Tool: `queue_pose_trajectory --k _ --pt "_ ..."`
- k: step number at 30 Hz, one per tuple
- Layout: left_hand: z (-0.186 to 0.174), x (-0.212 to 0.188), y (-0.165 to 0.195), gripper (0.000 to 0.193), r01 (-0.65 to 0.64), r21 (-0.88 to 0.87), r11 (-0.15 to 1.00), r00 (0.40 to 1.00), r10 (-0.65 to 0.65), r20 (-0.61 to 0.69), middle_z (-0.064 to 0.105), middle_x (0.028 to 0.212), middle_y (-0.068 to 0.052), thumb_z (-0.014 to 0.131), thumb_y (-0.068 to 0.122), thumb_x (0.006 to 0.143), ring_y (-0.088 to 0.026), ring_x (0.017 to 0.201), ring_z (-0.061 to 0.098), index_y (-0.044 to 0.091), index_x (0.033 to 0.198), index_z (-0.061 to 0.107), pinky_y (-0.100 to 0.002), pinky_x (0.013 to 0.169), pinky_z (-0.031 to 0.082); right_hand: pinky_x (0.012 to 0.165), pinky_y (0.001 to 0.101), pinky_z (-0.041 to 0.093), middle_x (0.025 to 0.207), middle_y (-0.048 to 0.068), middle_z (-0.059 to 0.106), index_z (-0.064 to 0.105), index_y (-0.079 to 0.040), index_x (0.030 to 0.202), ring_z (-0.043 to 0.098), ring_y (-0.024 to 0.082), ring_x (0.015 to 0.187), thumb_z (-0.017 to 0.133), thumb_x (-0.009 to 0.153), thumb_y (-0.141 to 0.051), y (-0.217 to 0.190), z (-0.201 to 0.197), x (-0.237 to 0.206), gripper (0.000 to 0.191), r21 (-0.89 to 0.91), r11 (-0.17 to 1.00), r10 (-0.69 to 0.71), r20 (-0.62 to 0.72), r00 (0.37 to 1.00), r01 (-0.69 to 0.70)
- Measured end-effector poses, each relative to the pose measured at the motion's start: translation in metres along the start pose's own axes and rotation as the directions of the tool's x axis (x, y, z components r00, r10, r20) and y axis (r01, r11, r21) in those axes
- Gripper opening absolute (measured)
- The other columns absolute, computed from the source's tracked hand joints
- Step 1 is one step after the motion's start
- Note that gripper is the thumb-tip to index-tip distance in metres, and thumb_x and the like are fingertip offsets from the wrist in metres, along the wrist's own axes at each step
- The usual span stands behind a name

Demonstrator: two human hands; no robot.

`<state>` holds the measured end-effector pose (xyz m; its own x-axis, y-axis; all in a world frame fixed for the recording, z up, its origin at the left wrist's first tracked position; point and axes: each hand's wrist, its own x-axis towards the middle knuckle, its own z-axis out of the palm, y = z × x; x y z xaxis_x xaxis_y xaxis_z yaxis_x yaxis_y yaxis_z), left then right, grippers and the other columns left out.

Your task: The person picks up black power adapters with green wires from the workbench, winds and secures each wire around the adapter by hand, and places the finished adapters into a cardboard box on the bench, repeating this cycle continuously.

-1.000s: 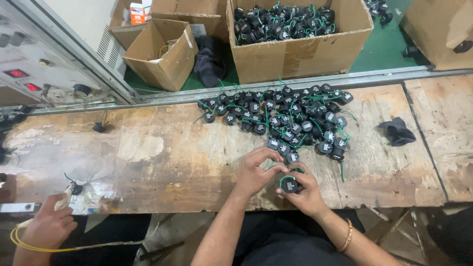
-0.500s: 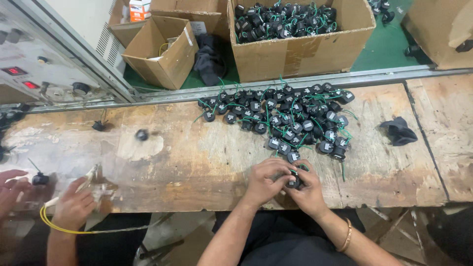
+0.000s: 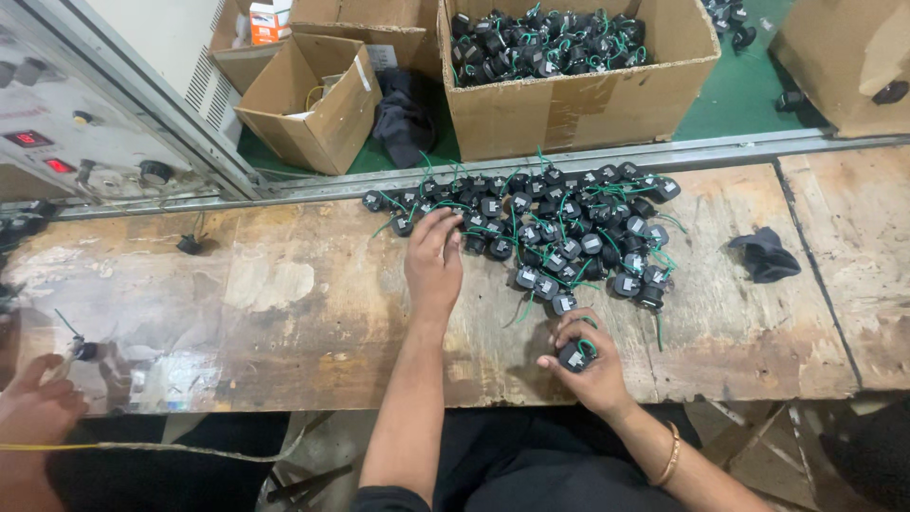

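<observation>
Reaching up-centre, left hand (image 3: pixel 434 258) lies flat, fingers loose, on edge of black part pile (image 3: pixel 550 223) on bench (image 3: pixel 284 294). Right hand (image 3: pixel 586 365), lower centre, fingers clenched round one part (image 3: pixel 573 356) w/ green wire.

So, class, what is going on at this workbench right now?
A person sits at a worn wooden bench. Their right hand grips one small black part with a green wire, while the left hand reaches into a pile of the same parts on the bench. Beyond the bench, a cardboard box holds many more. At the far left, another person's hand works with a small part.
</observation>
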<state>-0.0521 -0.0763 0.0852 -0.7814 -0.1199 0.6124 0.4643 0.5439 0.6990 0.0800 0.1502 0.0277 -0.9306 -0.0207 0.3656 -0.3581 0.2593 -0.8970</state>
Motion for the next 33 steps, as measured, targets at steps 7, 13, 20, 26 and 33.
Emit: queue_pose_trajectory --k 7,13,20,26,33 --pt "0.003 -0.011 -0.035 0.015 0.169 0.073 0.983 0.984 -0.165 -0.061 0.077 0.107 -0.012 0.075 0.001 0.085 -0.025 0.098 0.074 0.004 0.099 0.080 -0.032 0.087 0.057 0.087 0.0326 0.049 0.102 0.007 0.056 0.055 -0.007 0.084 0.060 0.019 0.095 0.090 0.071 -0.013 0.001 -0.001 -0.001 0.037 0.042 0.999 -0.016 0.056 0.998 0.014" --pt "0.006 -0.047 0.003 0.028 0.506 -0.538 0.675 0.830 -0.551 0.089 0.079 0.104 -0.009 0.063 0.001 0.096 -0.012 0.091 0.071 0.004 0.123 0.072 -0.026 0.079 0.057 0.089 0.0344 0.053 0.110 0.008 0.057 0.063 -0.005 0.107 0.063 0.019 0.099 0.084 0.081 -0.024 0.011 -0.006 -0.005 0.039 0.293 0.947 0.120 0.051 0.991 -0.130" --pt "0.037 -0.096 0.066 0.021 0.231 -0.535 0.812 0.915 0.006 0.404 0.077 0.115 -0.011 0.072 -0.007 0.089 -0.018 0.108 0.075 0.001 0.108 0.075 -0.032 0.093 0.061 0.109 0.0410 0.043 0.132 0.017 0.063 0.061 -0.001 0.126 0.058 0.030 0.128 0.089 0.075 -0.025 0.056 -0.003 -0.022 0.064 -0.073 0.997 0.003 0.078 0.997 0.002" --pt "0.028 -0.108 0.080 0.018 0.194 -0.459 0.867 0.955 -0.060 0.289 0.081 0.108 -0.010 0.075 -0.001 0.089 -0.025 0.103 0.079 0.005 0.105 0.073 -0.036 0.094 0.060 0.108 0.0410 0.043 0.136 0.018 0.061 0.067 -0.002 0.122 0.057 0.033 0.129 0.085 0.074 -0.019 0.064 -0.005 -0.028 0.054 -0.039 0.999 -0.036 0.036 0.999 0.037" --pt "0.001 -0.100 0.060 0.024 -0.077 -0.512 0.855 0.894 0.287 0.344 0.073 0.128 -0.015 0.073 0.003 0.088 -0.031 0.124 0.070 0.007 0.112 0.072 -0.042 0.111 0.052 0.094 0.0371 0.051 0.110 0.013 0.066 0.069 -0.001 0.112 0.067 0.028 0.105 0.081 0.068 -0.012 0.019 -0.005 -0.011 0.047 -0.053 0.999 0.011 -0.026 1.000 -0.012"
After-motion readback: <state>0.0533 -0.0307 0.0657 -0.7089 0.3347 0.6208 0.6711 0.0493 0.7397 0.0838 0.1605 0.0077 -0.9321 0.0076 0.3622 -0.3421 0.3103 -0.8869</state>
